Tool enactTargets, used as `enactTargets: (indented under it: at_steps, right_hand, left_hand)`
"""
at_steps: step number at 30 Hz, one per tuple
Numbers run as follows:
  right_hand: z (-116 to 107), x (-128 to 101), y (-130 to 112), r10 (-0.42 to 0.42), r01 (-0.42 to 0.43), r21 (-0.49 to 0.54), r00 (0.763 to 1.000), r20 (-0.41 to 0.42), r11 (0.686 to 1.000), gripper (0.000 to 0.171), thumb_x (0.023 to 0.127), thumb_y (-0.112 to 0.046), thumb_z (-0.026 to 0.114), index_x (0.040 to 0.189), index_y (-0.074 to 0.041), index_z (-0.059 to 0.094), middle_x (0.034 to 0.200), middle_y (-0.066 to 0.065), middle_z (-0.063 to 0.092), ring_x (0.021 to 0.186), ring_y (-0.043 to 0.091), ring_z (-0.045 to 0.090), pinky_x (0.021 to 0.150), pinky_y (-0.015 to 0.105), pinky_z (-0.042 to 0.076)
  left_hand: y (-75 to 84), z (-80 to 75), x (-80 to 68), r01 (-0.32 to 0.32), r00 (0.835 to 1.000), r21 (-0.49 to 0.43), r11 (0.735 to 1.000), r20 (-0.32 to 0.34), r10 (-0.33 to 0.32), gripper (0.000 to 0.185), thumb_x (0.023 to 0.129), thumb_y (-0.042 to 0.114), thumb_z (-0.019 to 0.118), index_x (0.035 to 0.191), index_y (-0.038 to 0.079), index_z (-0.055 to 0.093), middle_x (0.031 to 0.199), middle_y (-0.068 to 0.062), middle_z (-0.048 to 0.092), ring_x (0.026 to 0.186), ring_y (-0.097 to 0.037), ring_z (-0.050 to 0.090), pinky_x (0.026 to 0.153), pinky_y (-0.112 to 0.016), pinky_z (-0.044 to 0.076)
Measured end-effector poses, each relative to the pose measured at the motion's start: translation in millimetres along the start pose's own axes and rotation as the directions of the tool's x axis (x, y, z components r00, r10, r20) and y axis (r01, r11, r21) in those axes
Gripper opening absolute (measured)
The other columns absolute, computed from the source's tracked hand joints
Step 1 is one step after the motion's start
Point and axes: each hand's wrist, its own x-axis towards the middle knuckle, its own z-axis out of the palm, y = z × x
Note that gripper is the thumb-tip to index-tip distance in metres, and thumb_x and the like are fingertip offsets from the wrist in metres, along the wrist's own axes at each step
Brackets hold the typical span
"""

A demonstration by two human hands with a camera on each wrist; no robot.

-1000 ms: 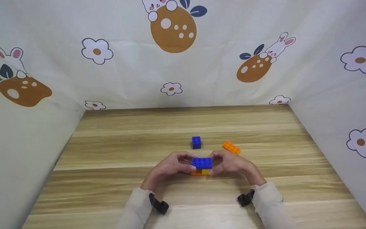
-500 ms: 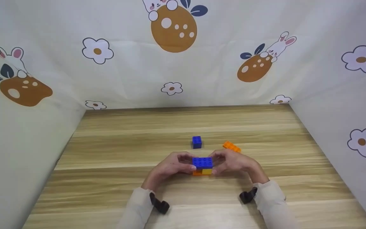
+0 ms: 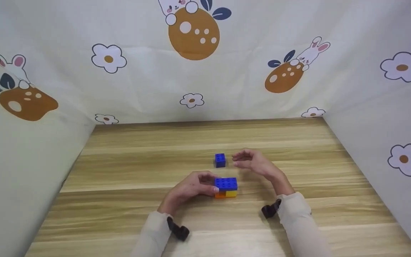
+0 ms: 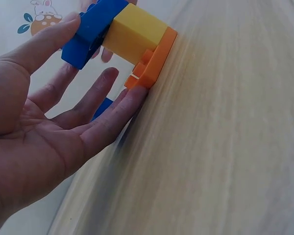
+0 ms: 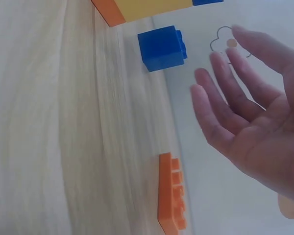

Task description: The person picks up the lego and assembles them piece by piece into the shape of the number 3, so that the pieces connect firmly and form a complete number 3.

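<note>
My left hand [image 3: 195,185] holds the left end of a stack of toy building bricks on the wooden table. A blue brick [image 3: 226,182] forms the top, a yellow brick [image 4: 137,32] supports one end, and an orange brick [image 4: 159,58] lies at the bottom. The thumb is on the blue brick, while a lower fingertip reaches the orange one. Beyond the stack, a small blue brick [image 3: 220,160] stands alone. Just right of it hovers my right hand [image 3: 254,163], fingers relaxed and nothing held. In the right wrist view, a loose orange brick [image 5: 170,196] lies below that hand.
The wooden table [image 3: 137,150] is enclosed by pale cloth walls [image 3: 145,82] printed with rabbits, fruit and flowers. Black wrist cameras sit at both cuffs, the left one [image 3: 179,232] and the right one [image 3: 270,210].
My right hand has let go of the stack and moved away from me, beside the small blue brick, covering the loose orange brick in the head view. My left hand stays on the stack.
</note>
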Motion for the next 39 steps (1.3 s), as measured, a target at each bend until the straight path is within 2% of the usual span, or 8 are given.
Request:
enactTargets:
  at_steps: [3,6,13,18,22,28,32,39]
  right_hand:
    - [2,10,2,-0.021,0.023,0.039,0.998,-0.052,0.999,0.041,0.092,-0.007,0.07,0.128,0.009,0.058,0.131,0.031,0.061,0.111,0.02,0.067,0.091,0.025,0.056]
    - [3,18,4,-0.028,0.033,0.069,0.997,-0.074,0.997,0.039,0.092,-0.003,0.068,0.128,0.009,0.059,0.131,0.031,0.061,0.115,0.026,0.066,0.091,0.028,0.057]
    - [5,31,8,-0.034,0.037,0.089,0.999,-0.03,0.995,0.053,0.089,-0.01,0.074,0.135,0.007,0.054,0.139,0.029,0.056,0.13,0.037,0.056,0.1,0.034,0.054]
    - [9,38,9,-0.015,0.013,0.103,1.0,0.019,0.995,0.062,0.086,-0.009,0.077,0.14,0.004,0.05,0.146,0.025,0.052,0.136,0.039,0.05,0.109,0.042,0.048]
    - [13,45,10,0.002,-0.006,0.068,0.999,0.052,0.998,0.063,0.087,-0.009,0.077,0.142,0.002,0.049,0.148,0.023,0.051,0.135,0.038,0.051,0.109,0.043,0.048]
    - [19,53,9,0.033,-0.029,-0.053,0.996,0.078,0.998,0.062,0.084,-0.01,0.079,0.14,-0.004,0.054,0.143,0.018,0.057,0.132,0.035,0.055,0.109,0.046,0.047]
    - [22,54,6,0.058,-0.05,-0.112,0.996,0.065,0.992,0.055,0.084,-0.009,0.08,0.135,-0.009,0.06,0.135,0.013,0.063,0.127,0.03,0.058,0.111,0.047,0.045]
    - [24,54,4,0.072,-0.068,-0.131,0.997,0.026,0.989,0.043,0.085,-0.004,0.077,0.126,-0.013,0.068,0.125,0.012,0.068,0.116,0.025,0.062,0.105,0.043,0.05]
  left_hand:
    - [0.1,0.6,0.2,-0.008,1.0,0.0,1.0,0.009,0.008,0.049,0.086,0.026,0.079,0.13,0.01,0.064,0.128,-0.01,0.068,0.113,-0.021,0.067,0.092,-0.032,0.057]
    - [0.8,1.5,0.5,-0.014,1.0,0.016,1.0,0.011,0.014,0.049,0.086,0.027,0.079,0.129,0.011,0.064,0.127,-0.009,0.068,0.112,-0.019,0.067,0.092,-0.031,0.057]
    - [0.5,2.7,1.5,0.002,1.0,-0.045,0.999,0.026,-0.001,0.047,0.087,0.023,0.079,0.129,0.01,0.064,0.128,-0.011,0.067,0.109,-0.02,0.068,0.09,-0.034,0.059]
    - [-0.3,1.7,1.3,0.01,1.0,-0.007,1.0,0.016,-0.01,0.048,0.087,0.028,0.079,0.13,0.012,0.064,0.129,-0.009,0.067,0.109,-0.019,0.067,0.09,-0.033,0.059]
    - [-1.7,1.1,0.8,0.011,1.0,-0.011,1.0,0.018,-0.011,0.049,0.088,0.028,0.078,0.131,0.011,0.063,0.131,-0.01,0.066,0.11,-0.02,0.067,0.091,-0.035,0.059]
    - [-0.8,0.7,1.2,0.012,1.0,-0.007,1.0,0.016,-0.012,0.049,0.088,0.029,0.078,0.131,0.011,0.063,0.131,-0.01,0.066,0.112,-0.02,0.066,0.092,-0.034,0.058]
    - [-1.3,-0.2,1.5,0.009,1.0,-0.003,1.0,0.013,-0.009,0.05,0.088,0.029,0.078,0.131,0.011,0.062,0.131,-0.01,0.066,0.113,-0.02,0.066,0.092,-0.033,0.057]
    - [-0.8,-0.9,0.6,0.013,1.0,0.0,1.0,0.012,-0.013,0.05,0.087,0.03,0.079,0.131,0.012,0.063,0.129,-0.009,0.067,0.112,-0.019,0.066,0.091,-0.032,0.057]
